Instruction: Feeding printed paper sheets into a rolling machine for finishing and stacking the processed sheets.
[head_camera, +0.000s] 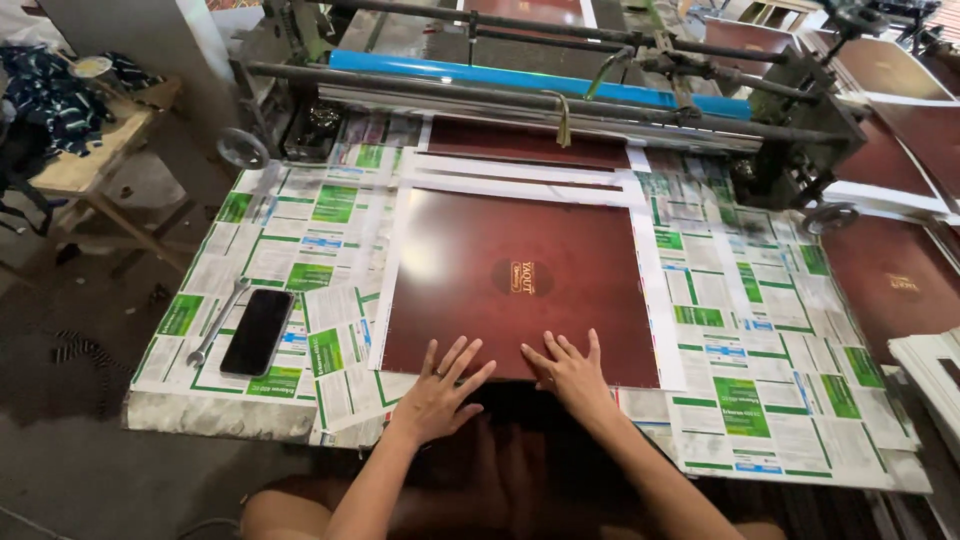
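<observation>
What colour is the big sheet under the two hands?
Dark maroon sheet with a small gold emblem at its middle and a white border; the head view shows it.

Head view, single camera: worn on the person's head, looking steeply down and forward across the paper-covered table (250, 235) toward the machine (560, 90) behind; close range, forearms entering from bottom edge.

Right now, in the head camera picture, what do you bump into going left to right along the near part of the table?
Grey metal wrench → flat black phone → person's left hand → person's right hand, both hands flat on the near edge of the glossy dark red sheet → green and white printed papers covering the table.
</observation>
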